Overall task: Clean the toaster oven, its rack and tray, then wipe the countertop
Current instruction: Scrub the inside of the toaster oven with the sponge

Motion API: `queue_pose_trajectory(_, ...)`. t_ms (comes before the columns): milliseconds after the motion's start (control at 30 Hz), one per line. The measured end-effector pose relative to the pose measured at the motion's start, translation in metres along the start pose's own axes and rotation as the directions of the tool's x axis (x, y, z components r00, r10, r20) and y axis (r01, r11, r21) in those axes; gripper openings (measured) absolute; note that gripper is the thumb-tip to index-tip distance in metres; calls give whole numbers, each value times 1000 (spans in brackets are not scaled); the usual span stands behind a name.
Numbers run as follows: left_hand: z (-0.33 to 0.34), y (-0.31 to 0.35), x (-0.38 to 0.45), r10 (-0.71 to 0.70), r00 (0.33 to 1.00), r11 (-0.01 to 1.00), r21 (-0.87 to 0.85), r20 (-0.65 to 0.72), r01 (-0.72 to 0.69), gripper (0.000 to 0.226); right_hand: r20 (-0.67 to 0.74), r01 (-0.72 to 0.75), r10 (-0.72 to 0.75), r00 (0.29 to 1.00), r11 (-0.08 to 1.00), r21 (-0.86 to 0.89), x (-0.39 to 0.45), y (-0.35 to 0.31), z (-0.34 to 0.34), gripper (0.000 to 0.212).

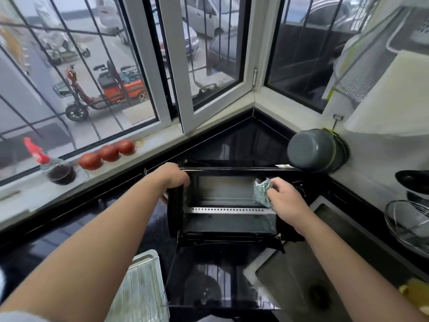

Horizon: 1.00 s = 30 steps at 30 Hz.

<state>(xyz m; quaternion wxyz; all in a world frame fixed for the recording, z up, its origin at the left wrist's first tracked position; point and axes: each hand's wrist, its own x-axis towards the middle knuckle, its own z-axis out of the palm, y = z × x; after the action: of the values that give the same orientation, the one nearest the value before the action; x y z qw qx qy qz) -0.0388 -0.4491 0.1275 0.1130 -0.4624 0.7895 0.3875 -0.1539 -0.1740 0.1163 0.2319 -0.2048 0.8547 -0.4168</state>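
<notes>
A black toaster oven (232, 170) stands on the dark countertop (46, 247) in the window corner, its glass door (213, 280) folded down toward me. My left hand (174, 177) grips the oven's top left corner. My right hand (285, 201) presses a green-grey scrubbing cloth (262, 191) against the right inner wall of the cavity. A perforated metal strip (232, 210) crosses the inside. The wire rack on its tray (141, 289) lies on the counter at the lower left, beside the door.
A steel sink (301, 280) sits right of the oven. A grey pot (315, 152) hangs on the right wall, with bowls and a wire strainer (408, 224) on the right counter. On the windowsill rest three tomatoes (106, 153) and a red-capped bottle (58, 168).
</notes>
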Motion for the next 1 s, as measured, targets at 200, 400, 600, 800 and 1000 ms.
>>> queue_pose_trajectory(200,9,-15,1,40,973,999,-14,-228,-44,67,-41,-5,4,999,999,-34,12,-9,9,18)
queue_pose_trajectory(400,35,-15,-6,165,898,985,107,-408,-132,78,-101,-47,44,994,999,-25,30,-17,25,16)
queue_pose_trajectory(600,39,-70,-22,769,452,638,519,-451,-568,75,-182,-73,77,980,997,31,38,-22,33,18)
queue_pose_trajectory(800,40,-162,-43,875,454,217,700,169,-680,82,-210,-72,73,975,997,12,43,-25,34,22)
queue_pose_trajectory(1000,50,-139,-27,851,358,-48,737,384,-675,71,-191,-71,69,979,998,-2,42,-26,34,24)
